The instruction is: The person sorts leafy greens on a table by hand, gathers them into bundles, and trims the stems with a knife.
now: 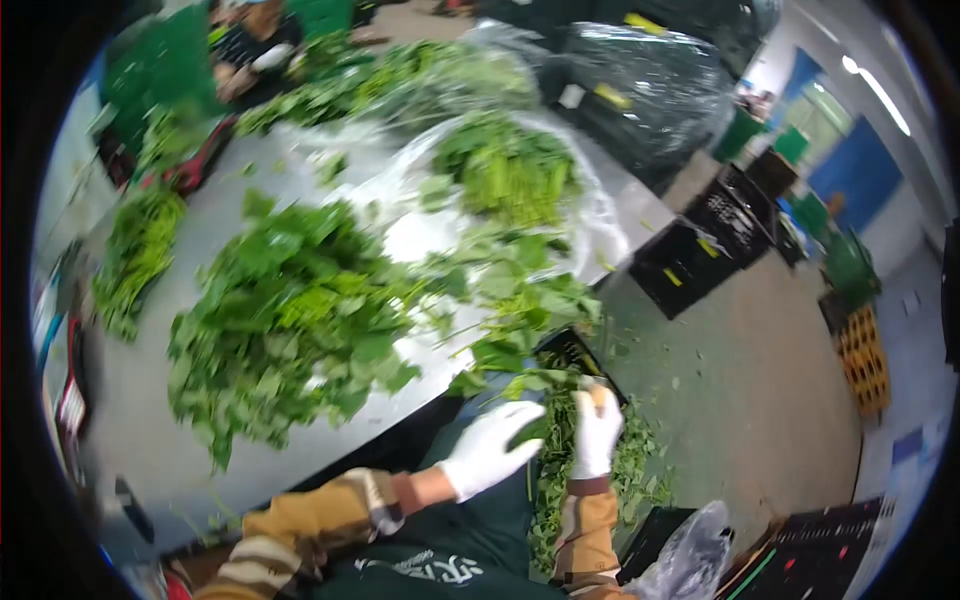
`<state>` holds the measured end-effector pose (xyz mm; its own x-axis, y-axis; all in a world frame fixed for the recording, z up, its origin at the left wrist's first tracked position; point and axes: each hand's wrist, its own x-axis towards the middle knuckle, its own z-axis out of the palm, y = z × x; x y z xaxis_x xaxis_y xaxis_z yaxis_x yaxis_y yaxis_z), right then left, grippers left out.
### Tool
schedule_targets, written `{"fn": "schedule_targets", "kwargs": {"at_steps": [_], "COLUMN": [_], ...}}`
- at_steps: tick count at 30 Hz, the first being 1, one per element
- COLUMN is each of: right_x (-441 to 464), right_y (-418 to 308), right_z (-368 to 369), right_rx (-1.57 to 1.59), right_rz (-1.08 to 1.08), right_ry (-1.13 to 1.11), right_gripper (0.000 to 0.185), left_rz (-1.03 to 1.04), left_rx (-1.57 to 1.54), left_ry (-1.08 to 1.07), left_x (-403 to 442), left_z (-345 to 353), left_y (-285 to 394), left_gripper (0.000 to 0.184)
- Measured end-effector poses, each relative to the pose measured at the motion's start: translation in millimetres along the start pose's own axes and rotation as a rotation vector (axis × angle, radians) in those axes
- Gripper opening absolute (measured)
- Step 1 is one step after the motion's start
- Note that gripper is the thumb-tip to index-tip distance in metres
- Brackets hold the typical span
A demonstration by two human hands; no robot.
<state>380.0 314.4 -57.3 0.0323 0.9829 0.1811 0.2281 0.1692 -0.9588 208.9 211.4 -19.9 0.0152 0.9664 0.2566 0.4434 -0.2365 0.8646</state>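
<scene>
1. Lying along the table's (225, 490) left side is one narrow heap of leafy greens (135, 255); near the table's lower left corner is one dark, slim object (133, 510), too blurred to name.
2. Beyond the table's far left end is one other person (250, 50), with one white-gloved hand (272, 57) visible near the greens.
3. One large pile of leafy greens (290, 320) spreads over the middle of the metal surface.
4. Two clear plastic bags hold greens: the far bag (500, 75) covers part of a long heap, and the near bag (600, 215) lies open around one bunch with its pale stems (510, 185) showing.
5. Two hands in white gloves are at the table's near edge. The left hand (492, 450) has its fingers reaching forward, loosely bent about a green leaf (527, 432).
6. The right hand (597, 435) is upright, fingers closed around the end of a leafy sprig (540, 380), which extends leftward above the left hand.
7. Below both hands, more loose greens (560, 490) lie near a black crate edge (600, 365); whether they are all inside it, I cannot tell.
8. Rightward are one crumpled clear bag (690, 555), several black crates (685, 265), one green bin (850, 270) and a yellow crate stack (862, 360), contents unclear.
</scene>
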Motion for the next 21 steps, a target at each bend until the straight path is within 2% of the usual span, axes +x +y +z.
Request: {"fn": "schedule_targets", "kwargs": {"at_steps": [1, 2, 3, 5, 6, 9, 12, 17, 21], "right_x": [-1, -4, -8, -12, -14, -20, -14, -10, -9], "right_y": [-24, -30, -19, -11, -17, -17, -19, -18, -22], "right_z": [9, 27, 49, 78, 85, 98, 92, 91, 92], "right_rx": [-0.160, -0.100, -0.124, -0.203, -0.380, -0.670, -0.610, -0.637, -0.616], "right_rz": [-0.021, -0.046, -0.149, -0.333, -0.435, -0.549, -0.491, -0.509, -0.479], "right_ry": [-0.128, -0.155, -0.073, -0.148, -0.160, -0.083, -0.180, -0.169, -0.175], "right_gripper": [0.026, 0.031, 0.034, 0.043, 0.041, 0.034, 0.035, 0.033, 0.029], "left_rz": [0.026, 0.046, 0.040, 0.046, 0.060, -0.028, -0.122, -0.306, -0.247], "left_rx": [0.101, 0.207, 0.210, 0.267, 0.319, 0.519, 0.744, 0.878, 0.868], "left_ry": [0.054, 0.114, 0.160, 0.266, 0.330, 0.387, 0.453, 0.353, 0.369], "left_x": [-2, -4, -5, -14, -16, -34, -70, -125, -127], "left_z": [-6, -13, -17, -24, -31, -64, -94, -123, -120], "left_y": [-2, -1, -7, -19, -24, -31, -56, -79, -82], "left_gripper": [0.043, 0.046, 0.048, 0.050, 0.050, 0.054, 0.061, 0.068, 0.069]}}
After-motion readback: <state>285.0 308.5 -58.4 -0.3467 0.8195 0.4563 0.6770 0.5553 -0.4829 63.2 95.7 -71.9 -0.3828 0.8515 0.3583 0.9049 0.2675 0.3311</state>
